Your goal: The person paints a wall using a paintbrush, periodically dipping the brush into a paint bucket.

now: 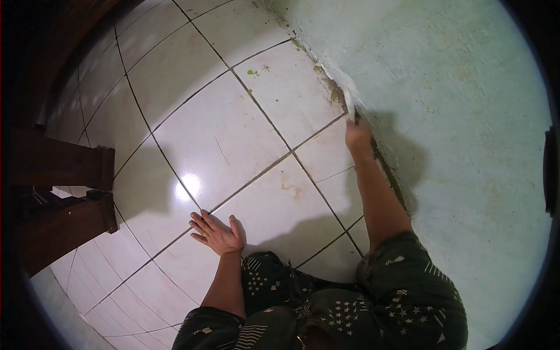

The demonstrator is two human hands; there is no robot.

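My left hand (217, 235) lies flat on the pale tiled floor (233, 134), fingers spread, with a ring on one finger and nothing in its grip. My right hand (359, 135) is closed at the foot of the pale green wall (461, 76), where wall and floor meet. From its far side sticks out a narrow whitish thing (350, 102), smeared by motion; its kind cannot be made out. This thing lies along the rough, dirty joint between wall and tiles. My fingers hide its near end.
Dark wooden furniture legs (70, 166) stand on the floor at the left. Small yellow-green specks (252, 72) and brownish stains (291, 188) mark the tiles. Brown dirt (333, 88) runs along the wall's base. My patterned dark clothing fills the lower edge.
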